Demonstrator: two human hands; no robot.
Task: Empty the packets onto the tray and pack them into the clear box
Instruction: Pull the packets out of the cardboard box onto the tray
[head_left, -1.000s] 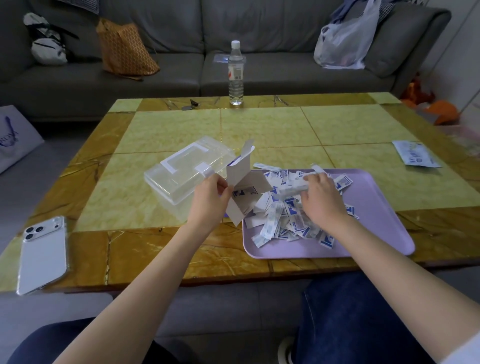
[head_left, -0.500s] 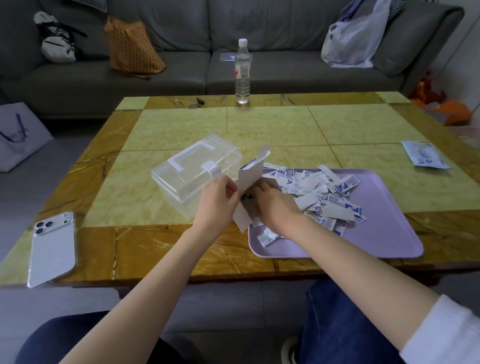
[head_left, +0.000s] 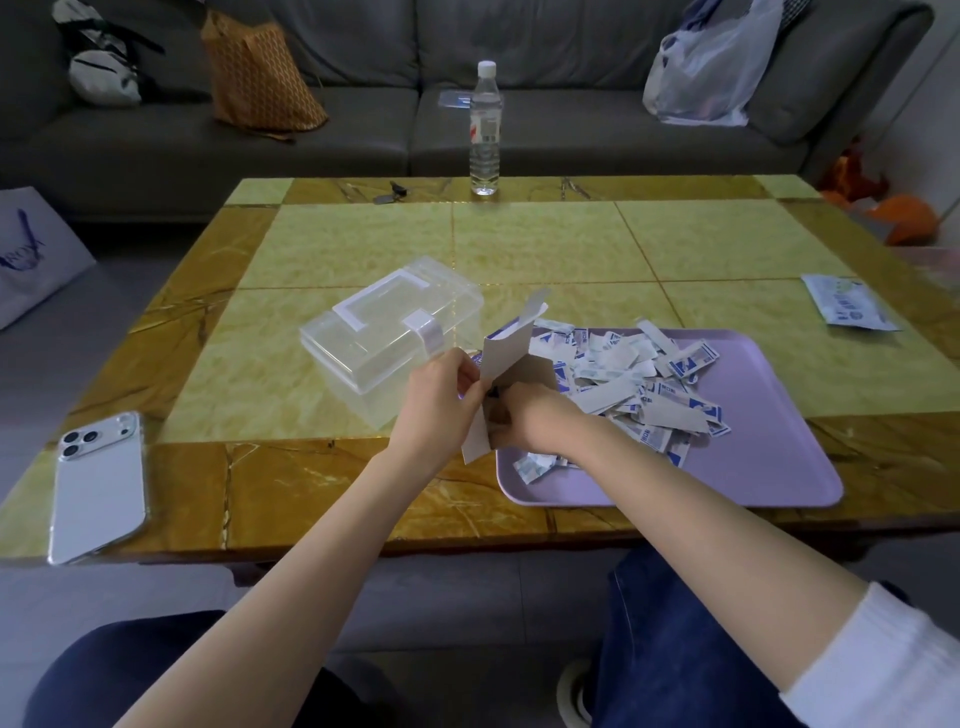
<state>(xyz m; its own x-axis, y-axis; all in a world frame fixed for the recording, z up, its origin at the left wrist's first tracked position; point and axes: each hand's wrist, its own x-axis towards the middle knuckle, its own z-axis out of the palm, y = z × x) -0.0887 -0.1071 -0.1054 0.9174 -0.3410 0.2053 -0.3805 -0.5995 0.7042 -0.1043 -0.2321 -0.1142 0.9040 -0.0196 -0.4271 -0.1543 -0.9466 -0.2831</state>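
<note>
My left hand (head_left: 441, 400) pinches the near wall of an opened cardboard carton (head_left: 506, 353), thumb and fingers clamped on the card. My right hand (head_left: 535, 421) meets it from the other side, fingers curled round the carton's lower part (their tips are hidden behind the card). Both hands are closed on the same carton, touching across it.

The carton's long axis stands nearly upright, leaning a little away from me, with its open flap at the top. It hangs over the near left corner of the purple tray (head_left: 753, 467).

The packets (head_left: 623, 384) lie in a loose heap on the tray, just right of and beyond my right hand, so that hand is nearer them. The clear box (head_left: 395, 332) sits just beyond and left of my left hand, lid down, its white latch (head_left: 428, 332) facing the grip. I judge the left hand is better placed to open it.

Counts: one carton, one tray, one clear box, and dozens of packets (too many and too overlapped to number). Farther out on the table (head_left: 519, 244) are one phone (head_left: 98, 483) at my near left, one water bottle (head_left: 485, 130) at the far edge, and one flat printed pouch (head_left: 847, 304) at the right.
</note>
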